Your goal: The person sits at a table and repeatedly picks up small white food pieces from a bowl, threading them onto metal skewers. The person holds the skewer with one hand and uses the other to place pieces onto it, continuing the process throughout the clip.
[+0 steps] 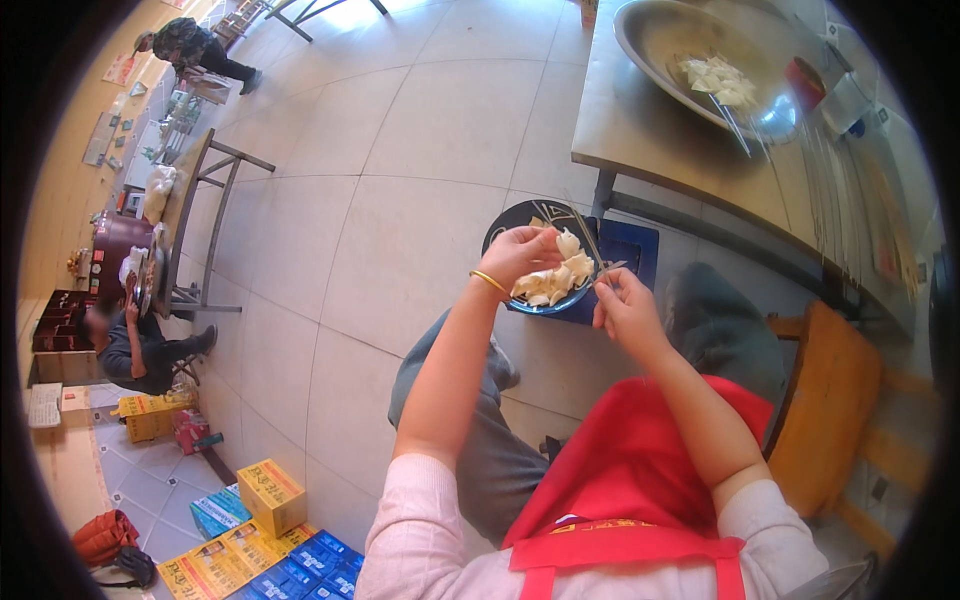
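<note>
My left hand (523, 256), with a gold bangle at the wrist, pinches a pale, folded piece of food (568, 243). Thin skewers (583, 225) rise from the fingers of my right hand (626, 306), close to that piece. Whether the piece is threaded on a skewer, I cannot tell. Below both hands lies a heap of similar pale pieces (551, 285) in a round dish, dark inside with a blue rim (551, 309). My left hand hides part of the dish. It rests over a blue stool or crate (637, 251).
A metal table (637, 142) at the upper right bears a wide metal basin (652, 45) holding skewered pale pieces (720, 79). Loose skewers (832, 202) lie along the table. A wooden chair (825, 405) stands at right. Cartons (271, 495) are stacked lower left; two people are farther left.
</note>
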Tool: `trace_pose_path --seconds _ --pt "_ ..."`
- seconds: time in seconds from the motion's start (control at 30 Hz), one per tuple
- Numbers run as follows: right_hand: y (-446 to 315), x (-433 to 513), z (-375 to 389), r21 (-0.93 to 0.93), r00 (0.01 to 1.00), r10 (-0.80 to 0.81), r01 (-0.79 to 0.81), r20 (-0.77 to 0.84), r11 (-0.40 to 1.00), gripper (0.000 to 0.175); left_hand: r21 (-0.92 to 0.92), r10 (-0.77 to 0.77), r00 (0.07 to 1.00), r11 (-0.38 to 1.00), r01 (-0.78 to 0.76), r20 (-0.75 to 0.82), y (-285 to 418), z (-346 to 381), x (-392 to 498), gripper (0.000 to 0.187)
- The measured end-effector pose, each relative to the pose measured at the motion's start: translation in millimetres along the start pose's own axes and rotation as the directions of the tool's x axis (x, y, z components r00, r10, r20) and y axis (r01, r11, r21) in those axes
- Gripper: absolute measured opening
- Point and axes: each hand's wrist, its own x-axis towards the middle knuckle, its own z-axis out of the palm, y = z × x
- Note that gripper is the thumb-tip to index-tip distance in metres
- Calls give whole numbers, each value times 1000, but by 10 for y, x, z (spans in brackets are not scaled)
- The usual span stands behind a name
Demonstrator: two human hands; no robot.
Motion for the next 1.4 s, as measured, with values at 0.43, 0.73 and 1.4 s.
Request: trace_pose_path --seconds 0.43,0.73,1.4 --pt "35 34 -65 33 999 -19 20 -37 999 15 951 318 947 303 -59 -42 -736 -249 295 20" --pt "-33 -16 -39 -34 1000 22 -21 9 999 15 -235 57 968 965 -117 -245 -172 -224 198 22" --pt "-72 -63 53 -117 998 17 -9 61 993 15 -432 161 943 857 -281 -292 117 -161 -4 18"
